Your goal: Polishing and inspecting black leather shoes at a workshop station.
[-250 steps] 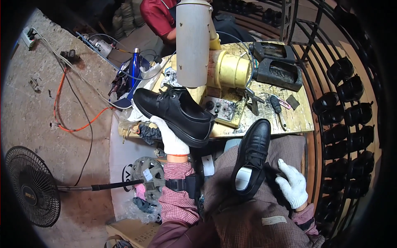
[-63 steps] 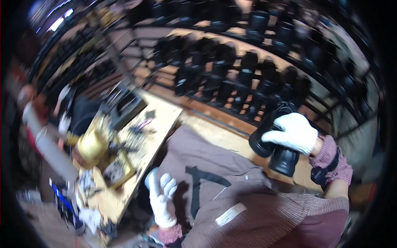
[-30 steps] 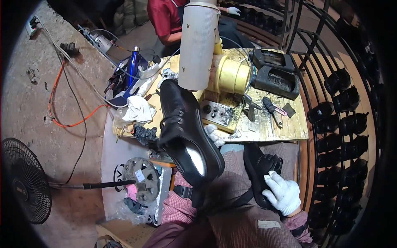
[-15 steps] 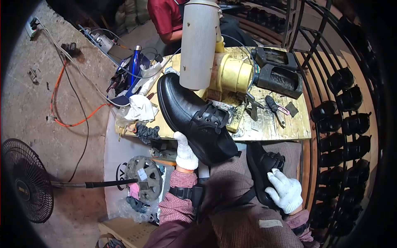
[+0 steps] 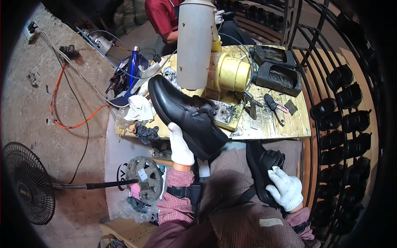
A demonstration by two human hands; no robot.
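Note:
A black leather lace-up shoe [image 5: 182, 111] is raised in front of me, toe up and to the left, at the near side of the workbench. White-gloved, my left hand [image 5: 180, 146] grips it from below, thumb along the sole edge and the other fingers hidden behind. The shoe's side is turned toward me and its laces point right. A second black lace-up shoe [image 5: 258, 175] lies on my lap, toe away from me. My right hand [image 5: 285, 189], also in a white glove, is closed loosely over its heel end, partly covering the opening.
On the wooden bench [image 5: 289, 128] stands a yellow machine [image 5: 233, 72] beside a pale ribbed cylinder [image 5: 194, 45]. Nearby are black trays [image 5: 279, 78], a brush [image 5: 271, 102] and a blue bottle [image 5: 133, 66]. A shoe rack [image 5: 318, 136] borders the right; a fan [image 5: 29, 184] stands left. Another person sits opposite.
The shoe in my left hand has shifted slightly left and rolled, so its laces now face right and more of its side shows. My right hand stays on the lap shoe.

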